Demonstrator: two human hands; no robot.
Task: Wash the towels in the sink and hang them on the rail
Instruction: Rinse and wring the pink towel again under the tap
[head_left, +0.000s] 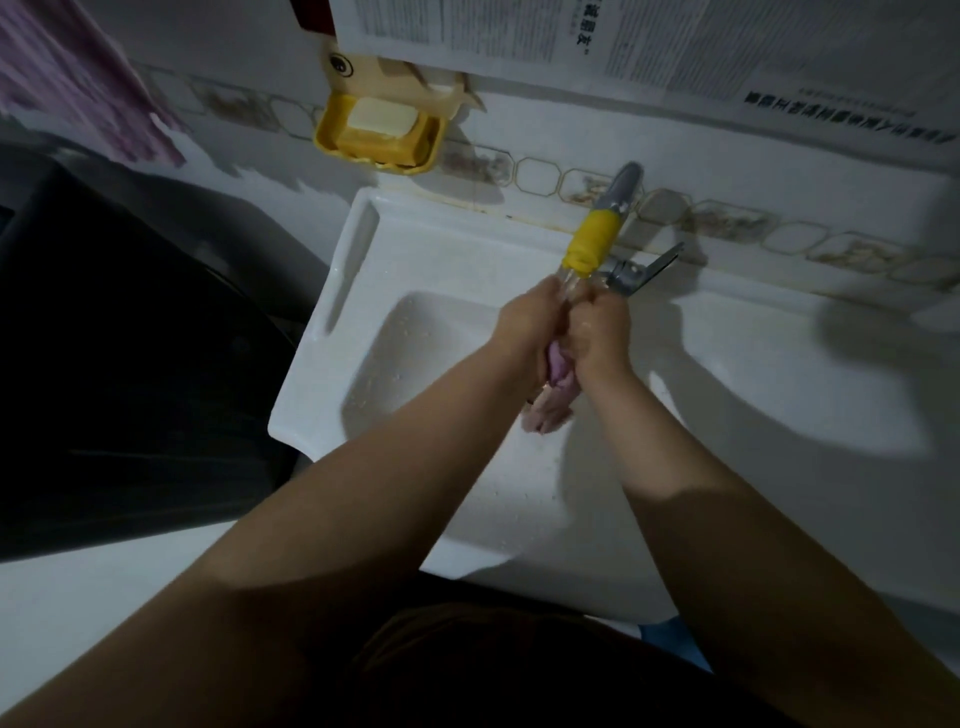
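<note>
Both my hands are together over the white sink (363, 332), right under the spout of the tap (592, 244), which has a yellow wrap around it. My left hand (530, 322) and my right hand (600, 332) grip a small pink towel (550, 400) between them. The towel is bunched; its lower end hangs down below my hands into the basin. Most of the towel is hidden inside my fists. A purple striped towel (67, 78) hangs at the top left against the wall.
A yellow soap dish (324, 132) holding a pale bar of soap (382, 117) is fixed to the wall behind the sink's left corner. The tap's metal lever (649, 267) sticks out to the right. A dark bulky object (130, 338) stands left of the sink.
</note>
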